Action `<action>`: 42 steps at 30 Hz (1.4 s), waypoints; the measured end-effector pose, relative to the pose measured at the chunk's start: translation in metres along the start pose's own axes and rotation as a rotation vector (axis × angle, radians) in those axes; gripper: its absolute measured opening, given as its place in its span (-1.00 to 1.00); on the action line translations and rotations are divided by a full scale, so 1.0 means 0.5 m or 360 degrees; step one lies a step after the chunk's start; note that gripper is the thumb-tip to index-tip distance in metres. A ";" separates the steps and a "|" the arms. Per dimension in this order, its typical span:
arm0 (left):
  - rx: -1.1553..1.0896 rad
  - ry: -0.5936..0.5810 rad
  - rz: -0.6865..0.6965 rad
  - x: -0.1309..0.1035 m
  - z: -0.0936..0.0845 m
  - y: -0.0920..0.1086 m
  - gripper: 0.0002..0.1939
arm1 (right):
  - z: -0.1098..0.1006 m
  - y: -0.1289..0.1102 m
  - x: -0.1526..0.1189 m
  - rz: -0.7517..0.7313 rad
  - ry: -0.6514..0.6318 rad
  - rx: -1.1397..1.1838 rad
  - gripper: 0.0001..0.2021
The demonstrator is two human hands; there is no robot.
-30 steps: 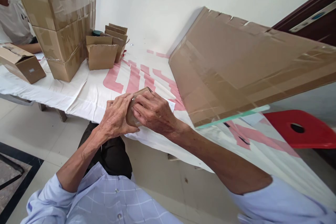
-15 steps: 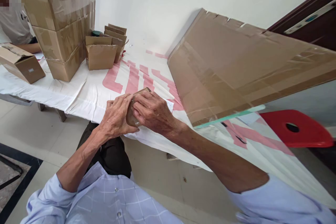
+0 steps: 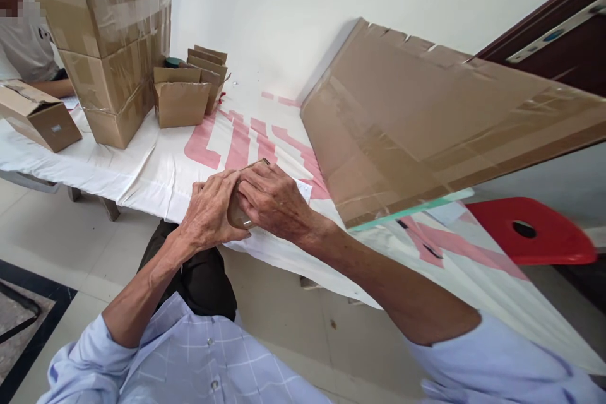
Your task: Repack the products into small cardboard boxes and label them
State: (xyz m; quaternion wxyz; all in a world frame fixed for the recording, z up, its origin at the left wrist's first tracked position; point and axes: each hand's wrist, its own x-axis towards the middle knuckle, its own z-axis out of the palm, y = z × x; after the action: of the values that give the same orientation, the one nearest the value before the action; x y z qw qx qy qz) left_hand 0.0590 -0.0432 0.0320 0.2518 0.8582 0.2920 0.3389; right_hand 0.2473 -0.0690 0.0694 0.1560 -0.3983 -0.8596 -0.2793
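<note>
At the table's front edge, my left hand [image 3: 208, 211] is closed around the side of a roll of brown packing tape [image 3: 239, 216], with the thumb beneath it. My right hand [image 3: 274, 201] lies against the roll's face and edge from the other side, its fingers bent and pressed together on the tape. Between them the two hands cover most of the roll; only its lower left face and a bit of the top edge show. What the right fingertips pinch is hidden.
A tall taped stack of cartons [image 3: 113, 63] stands at the left, beside open small boxes [image 3: 182, 101] and a closed carton [image 3: 47, 117]. A large cardboard sheet [image 3: 426, 126] leans at the right, above a red stool [image 3: 544, 233]. Another person's arm [image 3: 52, 87] rests at the far left.
Both hands keep their hold on the tape roll, and the right hand has shifted only very slightly left. The view has moved a little.
</note>
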 end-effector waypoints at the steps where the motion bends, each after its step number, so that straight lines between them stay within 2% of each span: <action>1: 0.0002 -0.0002 -0.0003 0.000 0.000 0.000 0.06 | -0.001 0.000 0.000 0.0003 -0.0005 -0.0007 -0.80; 7: 0.0012 0.0022 -0.0008 0.001 0.001 -0.003 0.06 | -0.005 0.005 -0.002 0.0097 0.0051 0.0166 -0.78; 12: 0.0037 -0.0037 -0.0005 0.006 -0.004 0.003 0.08 | -0.003 0.007 -0.011 0.0165 0.0125 0.0133 -0.77; 20: 0.0035 -0.0028 -0.0007 0.006 -0.002 -0.001 0.09 | -0.023 0.013 -0.014 -0.0040 0.0051 0.0062 -0.80; 28: 0.0007 -0.0068 -0.0006 0.005 -0.007 0.000 0.09 | -0.054 0.018 0.003 -0.0096 -0.0297 0.0021 -0.75; 37: 0.0005 -0.0076 0.0011 0.007 -0.006 0.002 0.10 | -0.087 0.021 0.042 -0.0043 -0.0700 0.0067 -0.82; 42: 0.0005 -0.0090 0.0003 0.011 -0.009 0.004 0.10 | -0.091 0.023 0.069 -0.0031 -0.0918 0.0071 -0.84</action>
State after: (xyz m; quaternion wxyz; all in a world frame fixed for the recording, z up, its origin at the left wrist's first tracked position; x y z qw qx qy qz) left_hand 0.0597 -0.0400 0.0385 0.2582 0.8682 0.2845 0.3142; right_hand 0.2366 -0.0699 0.1267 -0.0889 -0.4494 -0.8783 -0.1369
